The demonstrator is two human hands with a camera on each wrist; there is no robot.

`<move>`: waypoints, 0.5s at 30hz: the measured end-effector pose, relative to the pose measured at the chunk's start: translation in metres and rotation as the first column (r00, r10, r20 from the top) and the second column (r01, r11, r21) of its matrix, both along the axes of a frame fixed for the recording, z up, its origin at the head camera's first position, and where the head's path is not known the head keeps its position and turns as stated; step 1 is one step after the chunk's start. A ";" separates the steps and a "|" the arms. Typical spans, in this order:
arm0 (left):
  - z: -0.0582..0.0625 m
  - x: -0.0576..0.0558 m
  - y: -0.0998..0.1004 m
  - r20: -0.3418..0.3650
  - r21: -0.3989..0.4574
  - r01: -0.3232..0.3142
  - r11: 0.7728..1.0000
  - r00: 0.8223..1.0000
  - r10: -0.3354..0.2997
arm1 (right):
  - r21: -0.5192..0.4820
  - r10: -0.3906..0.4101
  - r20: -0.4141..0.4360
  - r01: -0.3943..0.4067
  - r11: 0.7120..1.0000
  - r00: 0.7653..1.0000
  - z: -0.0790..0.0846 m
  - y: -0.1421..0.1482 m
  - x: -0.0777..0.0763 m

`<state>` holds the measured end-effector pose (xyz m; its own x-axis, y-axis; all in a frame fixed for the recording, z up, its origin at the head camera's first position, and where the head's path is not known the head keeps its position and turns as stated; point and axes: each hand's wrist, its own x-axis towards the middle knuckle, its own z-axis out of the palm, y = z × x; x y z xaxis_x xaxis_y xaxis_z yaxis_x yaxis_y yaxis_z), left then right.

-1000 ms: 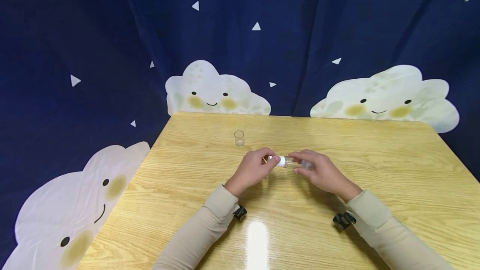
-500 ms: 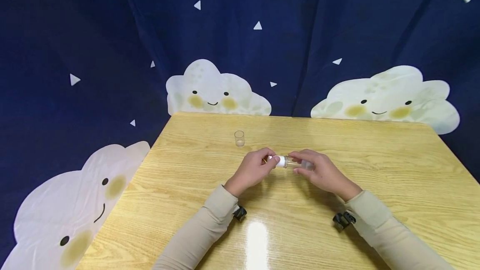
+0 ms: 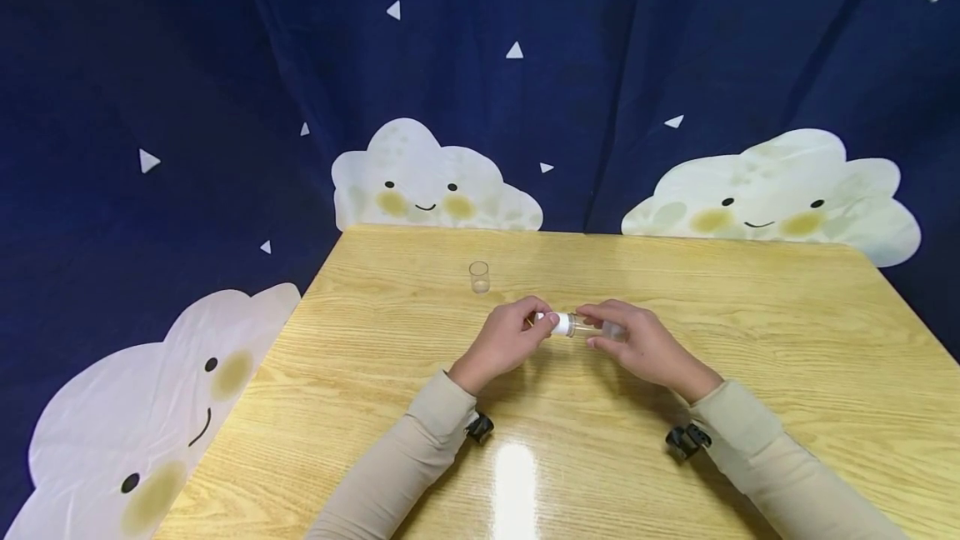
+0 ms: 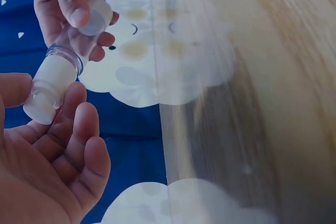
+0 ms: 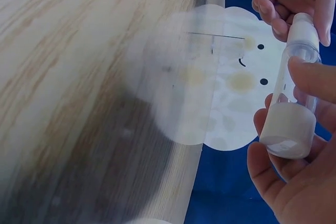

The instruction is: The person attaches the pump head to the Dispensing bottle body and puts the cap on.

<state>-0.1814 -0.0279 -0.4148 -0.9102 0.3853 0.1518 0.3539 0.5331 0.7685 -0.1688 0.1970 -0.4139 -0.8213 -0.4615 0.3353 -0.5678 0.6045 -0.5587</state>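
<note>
A small clear pump bottle (image 5: 289, 129) with a white bottom section lies sideways between the two hands, held above the table. At its left end is the white pump top (image 4: 55, 72), which my left hand (image 3: 502, 342) pinches between thumb and fingers. My right hand (image 3: 648, 347) grips the clear body, thumb on one side and fingers on the other. In the right wrist view, the top points away toward the left hand. Behind the left hand, a small clear cylinder (image 3: 479, 278), like a bottle's cap, stands upright on the table.
The wooden table (image 3: 375, 315) reaches back to a dark blue curtain (image 3: 450, 40) printed with smiling clouds and white triangles. A bright light reflection (image 3: 514, 490) shows on the tabletop between the forearms. Each wrist wears a small black camera.
</note>
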 end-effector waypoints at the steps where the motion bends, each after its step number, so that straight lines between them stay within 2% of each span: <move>1: 0.000 0.000 0.000 0.001 0.003 0.000 1.000 1.000 0.000 | 0.000 -0.002 0.002 0.002 1.000 1.000 0.000 0.000 0.000; 7: -0.001 0.000 -0.001 -0.012 -0.008 0.008 1.000 1.000 -0.008 | -0.004 -0.004 0.007 0.004 1.000 1.000 0.000 0.000 0.000; 15: 0.001 0.003 -0.002 -0.017 -0.015 0.082 0.997 0.997 -0.082 | -0.005 -0.006 0.027 0.006 1.000 1.000 -0.001 0.000 0.001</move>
<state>-0.1781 -0.0297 -0.4135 -0.8728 0.4605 0.1617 0.4102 0.5126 0.7543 -0.1677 0.1968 -0.4150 -0.8329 -0.4550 0.3151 -0.5488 0.6052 -0.5767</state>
